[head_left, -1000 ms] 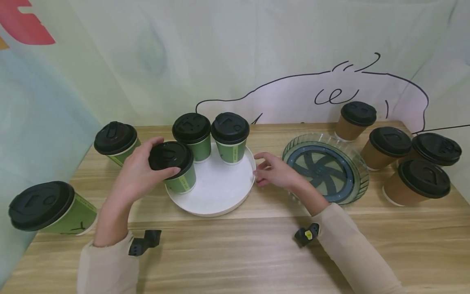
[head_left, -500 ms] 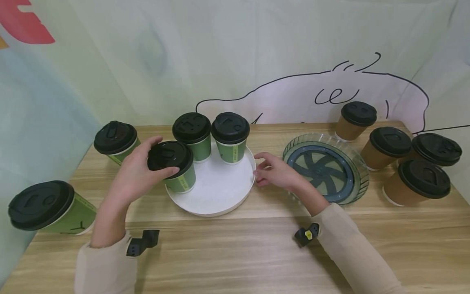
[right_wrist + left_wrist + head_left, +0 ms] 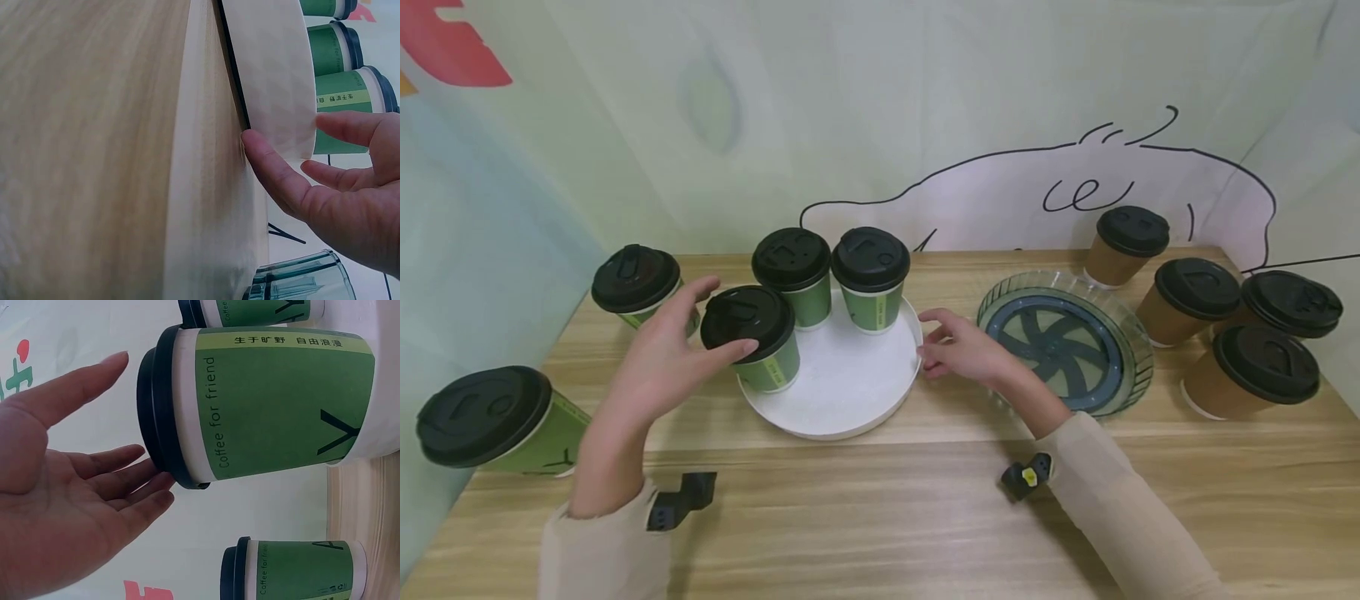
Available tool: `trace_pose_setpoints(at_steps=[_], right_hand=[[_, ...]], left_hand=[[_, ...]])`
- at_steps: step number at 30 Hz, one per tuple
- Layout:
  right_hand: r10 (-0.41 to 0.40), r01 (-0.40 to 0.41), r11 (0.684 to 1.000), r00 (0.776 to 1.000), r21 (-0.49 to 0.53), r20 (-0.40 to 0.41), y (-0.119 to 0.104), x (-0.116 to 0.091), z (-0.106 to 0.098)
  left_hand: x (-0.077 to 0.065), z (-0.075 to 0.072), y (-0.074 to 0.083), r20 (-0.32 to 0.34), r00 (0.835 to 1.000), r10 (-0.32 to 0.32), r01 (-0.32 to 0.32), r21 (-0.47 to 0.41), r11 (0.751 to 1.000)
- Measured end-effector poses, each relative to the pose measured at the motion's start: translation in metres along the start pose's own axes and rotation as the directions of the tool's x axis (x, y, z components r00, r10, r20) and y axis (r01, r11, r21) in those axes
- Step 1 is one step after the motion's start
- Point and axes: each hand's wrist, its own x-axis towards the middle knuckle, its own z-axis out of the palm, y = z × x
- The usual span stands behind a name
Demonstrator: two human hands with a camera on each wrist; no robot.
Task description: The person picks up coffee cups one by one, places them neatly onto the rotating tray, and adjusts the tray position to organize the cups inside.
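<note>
In the head view a green paper coffee cup (image 3: pixel 772 367) with a black lid stands upright at the left side of a round white tray (image 3: pixel 857 383). My left hand (image 3: pixel 658 367) is just left of it, thumb and fingers spread. The left wrist view has the fingertips (image 3: pixel 164 499) right by the black lid (image 3: pixel 164 406), not wrapped round it. Two more green cups, a left one (image 3: pixel 811 304) and a right one (image 3: pixel 872 308), stand at the tray's back. My right hand (image 3: pixel 962 346) touches the tray's right edge with spread, fairly straight fingers, seen in the right wrist view at its side wall (image 3: pixel 275 75).
Another green cup (image 3: pixel 636 283) stands behind my left hand; a further one (image 3: pixel 486 421) is at the table's left. A clear ribbed dish (image 3: pixel 1138 367) with a blue-grey pattern lies right of my right hand. Several brown lidded cups (image 3: pixel 1232 392) stand beyond it.
My left hand has drawn back to the left and its fingers have opened away from the green cup, which stays on the tray. The right hand has not moved.
</note>
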Motion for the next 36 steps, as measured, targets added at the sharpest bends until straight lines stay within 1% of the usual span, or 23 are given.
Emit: trace_pose_setpoints(at_steps=[4, 7, 11, 16, 19, 23, 29, 33, 36], right_hand=[[-0.002, 0.002, 1.000, 1.000, 0.004, 0.004, 0.001, 0.001, 0.000], [-0.011, 0.011, 1.000, 1.000, 0.003, 0.002, 0.002, 0.001, -0.001], [-0.010, 0.010, 1.000, 1.000, -0.003, -0.002, 0.001, 0.001, 0.000], [-0.009, 0.009, 1.000, 1.000, -0.001, -0.008, 0.001, 0.001, -0.001], [-0.009, 0.009, 1.000, 1.000, 0.006, -0.007, 0.000, 0.001, -0.001], [0.003, -0.003, 1.000, 1.000, 0.006, -0.008, 0.000, 0.001, -0.002], [0.000, 0.000, 1.000, 1.000, -0.026, -0.011, 0.000, 0.002, -0.004], [-0.015, 0.015, 1.000, 1.000, -0.017, 0.004, 0.000, 0.001, -0.004], [-0.022, 0.022, 1.000, 1.000, -0.008, 0.016, -0.002, 0.001, -0.004]], left_hand=[[-0.002, -0.001, -0.002, 0.003, 1.000, 0.000, 0.000, -0.015, 1.000], [-0.005, -0.003, -0.004, -0.010, 1.000, -0.005, 0.005, -0.031, 0.999], [-0.010, -0.008, -0.007, -0.031, 0.999, -0.031, 0.030, -0.054, 0.998], [-0.017, -0.017, -0.013, -0.022, 0.997, -0.075, 0.074, -0.052, 0.996], [-0.023, -0.022, -0.017, -0.016, 0.993, -0.117, 0.116, -0.044, 0.992], [-0.030, -0.027, -0.024, -0.035, 0.988, -0.149, 0.148, -0.022, 0.989], [-0.041, -0.035, -0.034, -0.070, 0.975, -0.210, 0.214, 0.071, 0.974], [-0.050, -0.041, -0.040, -0.101, 0.962, -0.255, 0.264, 0.099, 0.959], [-0.055, -0.044, -0.044, -0.131, 0.947, -0.292, 0.308, 0.123, 0.943]])
